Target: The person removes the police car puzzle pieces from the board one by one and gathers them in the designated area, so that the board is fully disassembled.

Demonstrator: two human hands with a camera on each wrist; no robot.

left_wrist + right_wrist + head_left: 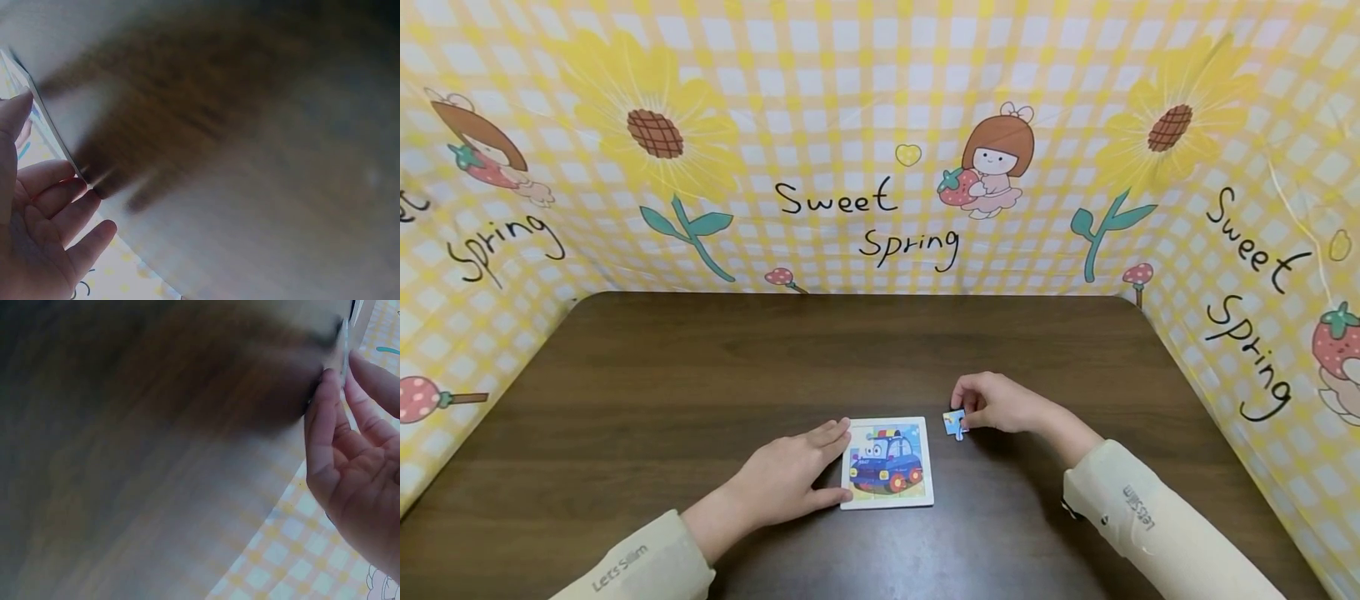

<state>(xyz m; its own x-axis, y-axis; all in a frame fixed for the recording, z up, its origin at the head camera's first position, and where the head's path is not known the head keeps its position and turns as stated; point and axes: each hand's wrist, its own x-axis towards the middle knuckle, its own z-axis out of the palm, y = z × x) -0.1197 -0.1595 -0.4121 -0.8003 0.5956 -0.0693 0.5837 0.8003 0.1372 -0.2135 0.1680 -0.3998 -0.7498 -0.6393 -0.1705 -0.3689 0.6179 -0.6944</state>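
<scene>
Left hand, palm showing, thumb and 4 fingers in sight, fingertips right at the pale frame! A dark, blurred reflection streaks the tabletop; yellow-patterned cloth peeks out below!

Puzzle on table, piece right, cloth behind

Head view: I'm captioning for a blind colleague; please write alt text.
A person's left hand touches the left edge of a square, white-framed blue-car jigsaw while the right hand pinches a light-blue jigsaw piece beside it. Behind the dark brown wood-grain table hangs a yellow-and-white checked cloth.
</scene>
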